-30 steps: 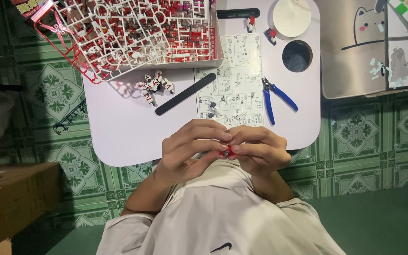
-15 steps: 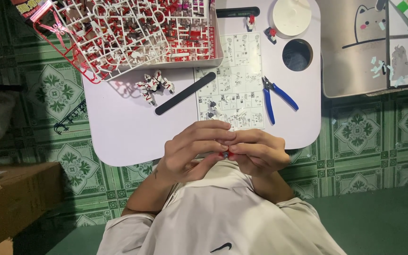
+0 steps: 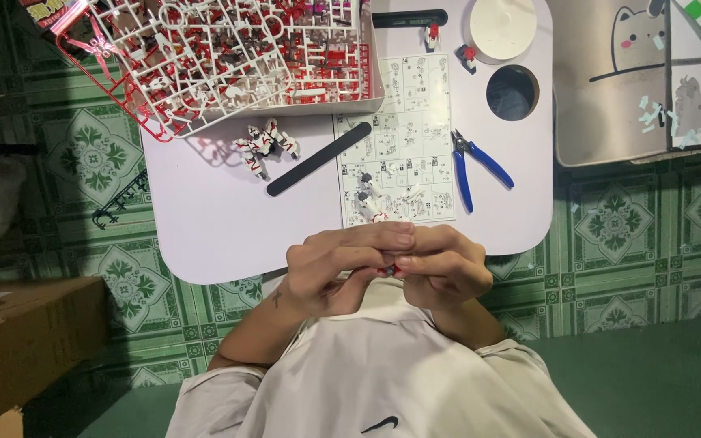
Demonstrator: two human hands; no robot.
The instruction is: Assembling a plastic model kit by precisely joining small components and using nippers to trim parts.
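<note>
A pale lilac lap table [image 3: 204,219] fills the middle of the head view, standing on green patterned floor tiles [image 3: 634,235]. At its 11 o'clock corner an open white box [image 3: 371,81] holds a heap of red and white model-kit part frames [image 3: 204,57]; these spill past the table's edge at 10 o'clock. A brown cardboard box [image 3: 26,341] sits on the floor at 8 o'clock, and a tan board with a cat drawing [image 3: 610,81] lies at 2 o'clock. The folded instruction sheet [image 3: 399,138], white with small line diagrams, lies near the centre, a black sanding stick [image 3: 318,159] slanting just to its left and blue-handled nippers [image 3: 476,166] just to its right. A round white lid [image 3: 503,28] and a dark round cup hole [image 3: 513,92] sit at 1 o'clock. A half-built white and red figure part [image 3: 265,146] rests at the sheet's 9 o'clock. At the table's 6 o'clock edge both hands meet: the left hand [image 3: 338,272] and right hand [image 3: 444,272] each pinch, fingertips pressed together, a small red part [image 3: 387,269]. It lies directly between the two sets of fingertips, equally near both hands; its long axis cannot be told, since fingers cover most of it.
</note>
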